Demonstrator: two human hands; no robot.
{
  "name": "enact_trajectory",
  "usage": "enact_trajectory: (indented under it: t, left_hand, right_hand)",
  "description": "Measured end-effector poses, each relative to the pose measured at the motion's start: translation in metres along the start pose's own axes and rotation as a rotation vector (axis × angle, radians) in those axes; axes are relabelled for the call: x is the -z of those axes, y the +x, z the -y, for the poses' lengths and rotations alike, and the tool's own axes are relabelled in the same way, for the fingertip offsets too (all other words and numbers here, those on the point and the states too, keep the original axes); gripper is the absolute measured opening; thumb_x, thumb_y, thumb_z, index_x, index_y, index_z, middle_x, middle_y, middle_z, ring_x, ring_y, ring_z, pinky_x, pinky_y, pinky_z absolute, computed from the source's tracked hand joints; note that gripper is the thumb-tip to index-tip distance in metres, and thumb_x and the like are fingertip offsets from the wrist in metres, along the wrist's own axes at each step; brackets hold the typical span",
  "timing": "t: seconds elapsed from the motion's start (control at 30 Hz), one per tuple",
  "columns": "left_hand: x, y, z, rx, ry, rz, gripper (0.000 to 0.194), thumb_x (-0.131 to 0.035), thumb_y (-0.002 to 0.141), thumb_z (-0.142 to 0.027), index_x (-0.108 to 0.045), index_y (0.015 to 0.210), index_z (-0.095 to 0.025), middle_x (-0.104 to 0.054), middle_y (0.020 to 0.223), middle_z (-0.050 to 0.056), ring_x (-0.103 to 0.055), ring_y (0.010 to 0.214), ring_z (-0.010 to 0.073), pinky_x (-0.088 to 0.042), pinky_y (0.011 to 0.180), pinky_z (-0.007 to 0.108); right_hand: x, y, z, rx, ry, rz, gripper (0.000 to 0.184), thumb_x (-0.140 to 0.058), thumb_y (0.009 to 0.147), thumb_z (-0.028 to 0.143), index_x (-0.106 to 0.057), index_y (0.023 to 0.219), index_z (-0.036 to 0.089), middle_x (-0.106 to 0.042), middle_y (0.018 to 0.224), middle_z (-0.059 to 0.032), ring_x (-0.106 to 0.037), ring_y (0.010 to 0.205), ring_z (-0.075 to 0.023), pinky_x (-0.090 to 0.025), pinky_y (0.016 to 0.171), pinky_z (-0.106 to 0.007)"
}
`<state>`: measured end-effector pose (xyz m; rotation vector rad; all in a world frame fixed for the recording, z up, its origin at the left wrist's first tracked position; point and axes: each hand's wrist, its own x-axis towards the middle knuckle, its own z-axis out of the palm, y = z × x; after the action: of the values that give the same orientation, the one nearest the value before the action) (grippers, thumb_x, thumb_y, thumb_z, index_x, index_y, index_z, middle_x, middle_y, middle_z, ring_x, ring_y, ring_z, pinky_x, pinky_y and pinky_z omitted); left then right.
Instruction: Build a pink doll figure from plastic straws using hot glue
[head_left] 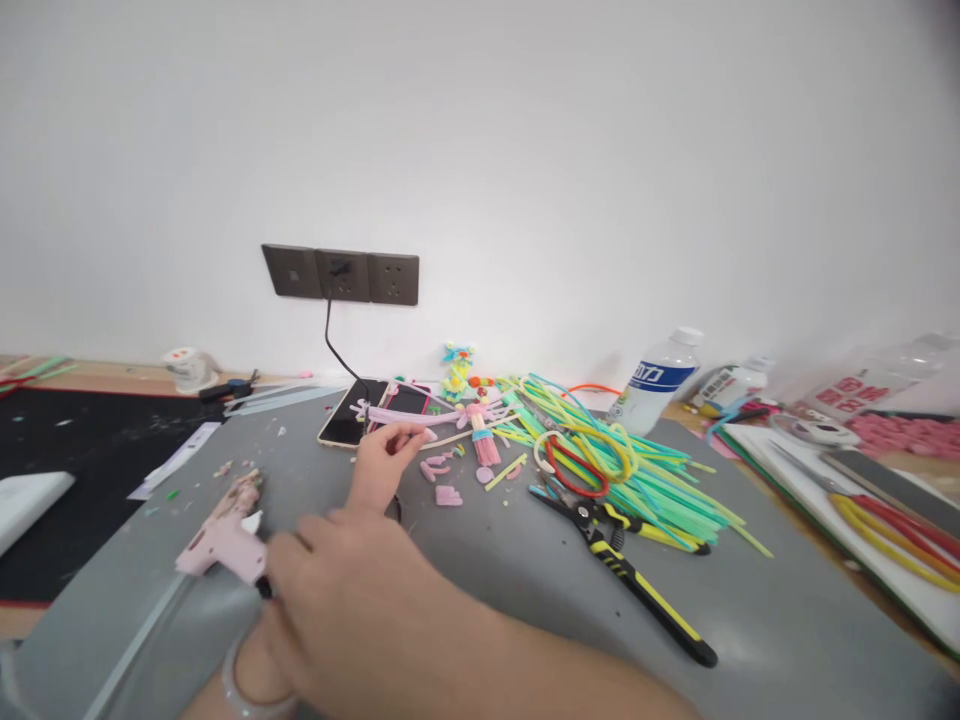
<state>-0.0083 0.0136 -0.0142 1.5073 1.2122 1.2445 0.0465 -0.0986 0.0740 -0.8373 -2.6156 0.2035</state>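
Holding the left hand (386,460) out over the grey surface (510,570), with thumb and fingertips close together near a lilac strip (409,417); cannot tell whether clamped on anything. Crossing the right hand (341,570) over the left wrist, blurred, with curled fingers at the handle end of the pink glue gun (232,545); cannot tell whether gripping or just beside. Seeing the glue gun lying at left, a pink bundled figure (484,445) beyond the left hand, yellow-black pliers (652,603) at right beside green stems (675,500)
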Motion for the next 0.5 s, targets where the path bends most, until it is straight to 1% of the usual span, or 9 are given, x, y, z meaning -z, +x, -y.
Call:
enact_trajectory:
  t: [0.03, 0.07, 0.13, 0.2, 0.27, 0.3, 0.33, 0.4, 0.5]
  left_hand:
    - [0.0, 0.0, 0.0, 0.007, -0.021, -0.013, 0.034, -0.074, 0.071, -0.048, -0.072, 0.074, -0.014, -0.032, 0.057, -0.006, -0.033, 0.057, 0.0107, -0.03, 0.057, 0.024]
    - [-0.001, 0.001, 0.001, 0.013, -0.036, -0.022, 0.035, -0.074, 0.07, -0.049, -0.072, 0.074, -0.014, -0.032, 0.056, -0.007, -0.033, 0.057, 0.0106, -0.03, 0.057, 0.024]
    - [-0.001, 0.001, 0.001, 0.014, -0.045, -0.028, 0.036, -0.075, 0.068, -0.049, -0.073, 0.073, -0.014, -0.031, 0.055, -0.007, -0.033, 0.056, 0.0104, -0.029, 0.056, 0.024]
    - [-0.001, 0.002, 0.001, 0.009, -0.032, -0.021, 0.036, -0.075, 0.067, -0.049, -0.074, 0.073, -0.014, -0.032, 0.054, -0.007, -0.032, 0.055, 0.0103, -0.03, 0.056, 0.024]
    - [-0.001, 0.003, 0.001, 0.0, -0.016, -0.016, 0.036, -0.074, 0.068, -0.049, -0.074, 0.074, -0.014, -0.033, 0.053, -0.007, -0.033, 0.055, 0.0103, -0.031, 0.056, 0.024]
    - [-0.001, 0.003, 0.001, -0.006, -0.01, -0.016, 0.036, -0.074, 0.068, -0.049, -0.074, 0.074, -0.013, -0.034, 0.053, -0.007, -0.034, 0.055, 0.0103, -0.032, 0.057, 0.024]
    - [0.0, 0.003, 0.001, -0.012, -0.005, -0.017, 0.036, -0.073, 0.068, -0.048, -0.074, 0.074, -0.013, -0.034, 0.053, -0.007, -0.034, 0.055, 0.0104, -0.032, 0.057, 0.024]
    - [0.0, 0.003, 0.0, -0.025, 0.0, -0.02, 0.035, -0.073, 0.069, -0.048, -0.074, 0.074, -0.013, -0.035, 0.053, -0.007, -0.034, 0.054, 0.0104, -0.032, 0.057, 0.024]
    - [0.0, 0.002, 0.001, -0.03, 0.003, -0.021, 0.034, -0.072, 0.07, -0.047, -0.073, 0.073, -0.014, -0.034, 0.053, -0.007, -0.035, 0.055, 0.0105, -0.031, 0.056, 0.024]
  right_hand:
    - [0.015, -0.012, -0.008, -0.006, 0.009, 0.112, 0.016, -0.057, 0.091, 0.023, -0.07, 0.087, 0.015, -0.074, 0.086, -0.0065, -0.066, 0.07, -0.0199, -0.048, 0.056, -0.03]
    - [0.026, -0.022, -0.017, -0.092, -0.001, 0.212, 0.016, -0.057, 0.091, 0.022, -0.071, 0.085, 0.017, -0.075, 0.085, -0.0056, -0.067, 0.068, -0.0199, -0.047, 0.055, -0.03]
    - [0.037, -0.036, -0.042, -0.368, -0.087, 0.33, 0.021, -0.057, 0.091, 0.025, -0.073, 0.082, 0.014, -0.076, 0.081, -0.0112, -0.07, 0.07, -0.0249, -0.046, 0.057, -0.032]
    - [0.032, -0.042, -0.073, -0.677, -0.15, 0.298, 0.022, -0.057, 0.091, 0.024, -0.074, 0.089, 0.01, -0.075, 0.088, -0.0173, -0.071, 0.077, -0.0285, -0.046, 0.061, -0.033]
    - [0.019, -0.043, -0.106, -0.809, -0.139, 0.134, 0.023, -0.054, 0.093, 0.021, -0.074, 0.092, 0.01, -0.075, 0.092, -0.0185, -0.07, 0.083, -0.0278, -0.045, 0.066, -0.032]
    - [0.011, -0.042, -0.121, -0.81, -0.109, 0.042, 0.022, -0.054, 0.092, 0.017, -0.074, 0.092, 0.01, -0.074, 0.092, -0.0178, -0.07, 0.085, -0.027, -0.045, 0.068, -0.032]
    - [0.002, -0.042, -0.134, -0.78, -0.087, 0.01, 0.02, -0.054, 0.091, 0.016, -0.074, 0.093, 0.012, -0.074, 0.095, -0.0159, -0.068, 0.089, -0.0256, -0.044, 0.071, -0.031]
    - [-0.012, -0.041, -0.152, -0.717, -0.036, -0.019, 0.014, -0.061, 0.088, 0.015, -0.075, 0.09, 0.016, -0.073, 0.095, -0.0111, -0.066, 0.09, -0.0226, -0.044, 0.075, -0.029]
    - [-0.027, -0.039, -0.163, -0.652, 0.04, -0.04, 0.007, -0.072, 0.079, 0.012, -0.075, 0.078, 0.018, -0.071, 0.087, -0.0074, -0.064, 0.085, -0.0207, -0.044, 0.077, -0.03]
